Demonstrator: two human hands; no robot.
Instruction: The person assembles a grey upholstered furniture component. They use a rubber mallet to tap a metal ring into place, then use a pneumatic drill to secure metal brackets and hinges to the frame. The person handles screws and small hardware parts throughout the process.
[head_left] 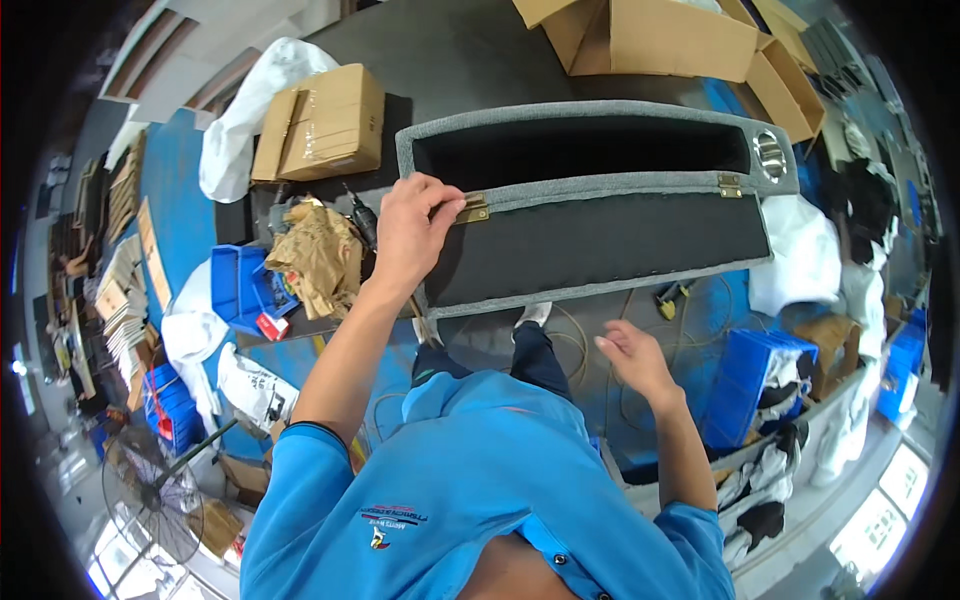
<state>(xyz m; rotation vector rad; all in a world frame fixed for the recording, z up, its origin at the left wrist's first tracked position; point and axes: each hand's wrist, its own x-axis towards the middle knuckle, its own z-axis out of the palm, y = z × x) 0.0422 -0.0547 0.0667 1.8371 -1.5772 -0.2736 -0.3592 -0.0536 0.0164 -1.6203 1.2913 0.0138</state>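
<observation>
In front of me lies a long grey fabric-covered box (590,112) with a black inside and a round metal cup holder (770,156) at its right end. Its lid (610,235) is folded back toward me, black lining upward. My left hand (415,222) is closed, thumb and fingers pinching at the left brass hinge (475,210) on the edge between box and lid. Whether a small part is also between these fingertips is hidden. A second brass hinge (730,186) joins the right side. Lower right, my right hand (637,360) hangs away from the box, fingers loosely apart, holding nothing visible.
Left of the box are crumpled brown paper (315,255), a black power tool (362,215), a blue bin (238,285) and a taped carton (335,122). An open carton (670,40) stands behind. A yellow-and-black tool (672,300) and a blue crate (750,385) sit right.
</observation>
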